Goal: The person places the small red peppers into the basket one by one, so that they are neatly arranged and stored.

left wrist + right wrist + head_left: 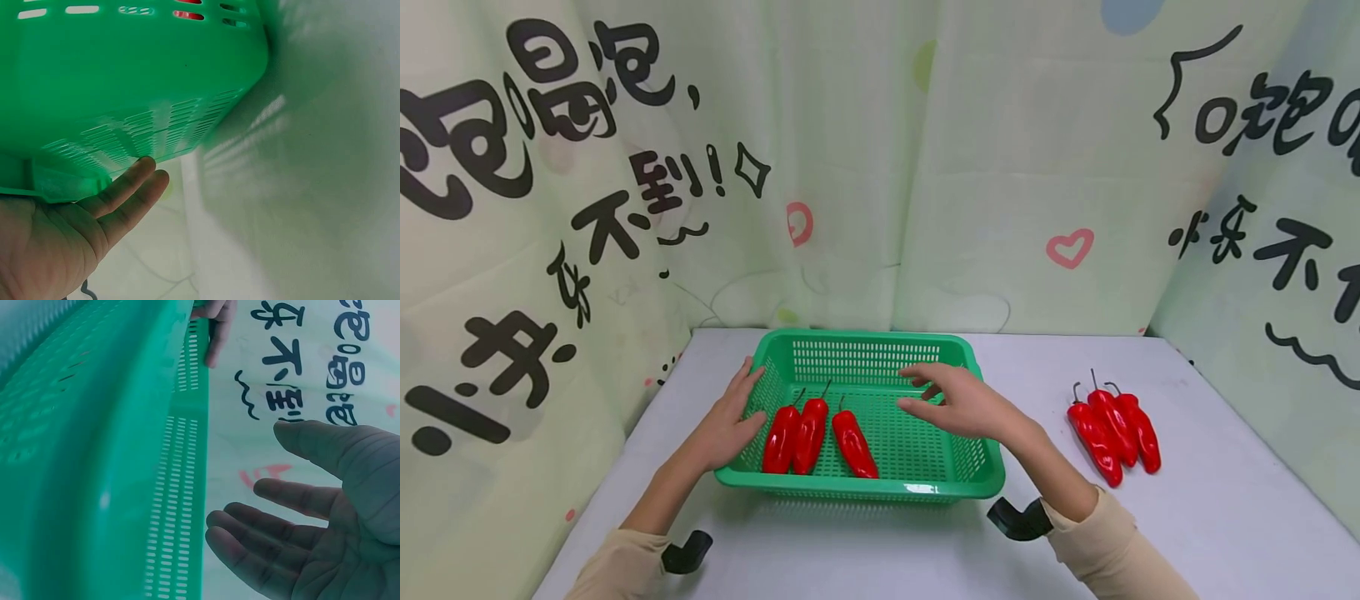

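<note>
A green plastic basket (917, 490) with slotted walls stands on the table, holding three glossy red chili peppers (810, 435) in its left half. My left hand (727, 421) rests at the basket's left rim, thumb over the edge; in the left wrist view its fingers (128, 194) lie straight along the outer wall, thumb hidden. Over the basket's right half hovers my right hand (958, 402), fingers loosely bent and holding nothing. The right wrist view shows that hand (325, 519) apart from the basket wall (178, 506), palm and spread fingers visible.
Three more red peppers (1112, 429) lie side by side on the white tabletop (1037, 358), right of the basket. A pale curtain (985, 167) with black lettering hangs behind and at both sides. Dark straps (1021, 518) sit at both wrists.
</note>
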The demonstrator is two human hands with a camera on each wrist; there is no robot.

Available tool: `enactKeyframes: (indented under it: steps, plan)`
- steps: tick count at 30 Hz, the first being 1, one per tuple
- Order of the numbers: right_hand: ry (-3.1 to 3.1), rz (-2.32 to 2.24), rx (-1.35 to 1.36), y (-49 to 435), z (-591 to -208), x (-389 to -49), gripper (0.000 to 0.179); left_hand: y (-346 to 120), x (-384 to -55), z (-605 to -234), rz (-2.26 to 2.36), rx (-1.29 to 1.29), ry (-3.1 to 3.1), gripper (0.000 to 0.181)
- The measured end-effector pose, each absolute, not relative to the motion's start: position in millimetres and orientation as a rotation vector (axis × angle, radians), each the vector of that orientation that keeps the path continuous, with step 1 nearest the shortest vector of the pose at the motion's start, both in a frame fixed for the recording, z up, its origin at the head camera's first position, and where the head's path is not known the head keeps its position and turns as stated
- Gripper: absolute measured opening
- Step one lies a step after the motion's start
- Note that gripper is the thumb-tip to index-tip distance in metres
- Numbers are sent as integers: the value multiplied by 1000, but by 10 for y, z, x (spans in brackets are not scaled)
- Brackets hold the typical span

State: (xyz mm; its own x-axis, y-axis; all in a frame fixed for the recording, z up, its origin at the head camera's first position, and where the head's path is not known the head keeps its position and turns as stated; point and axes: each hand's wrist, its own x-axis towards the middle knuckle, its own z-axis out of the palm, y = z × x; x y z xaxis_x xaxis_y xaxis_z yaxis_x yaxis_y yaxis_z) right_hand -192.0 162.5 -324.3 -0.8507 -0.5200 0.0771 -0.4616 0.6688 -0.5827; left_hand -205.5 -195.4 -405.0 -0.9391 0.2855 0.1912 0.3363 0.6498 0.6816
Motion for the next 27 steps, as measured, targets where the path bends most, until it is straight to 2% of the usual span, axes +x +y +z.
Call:
enactKeyframes:
  steps: [27]
  plan:
    - [2888, -960, -692, 2057, -3319, -1835, 56, -1942, -2056, -4051, -1165, -526, -2799, 69]
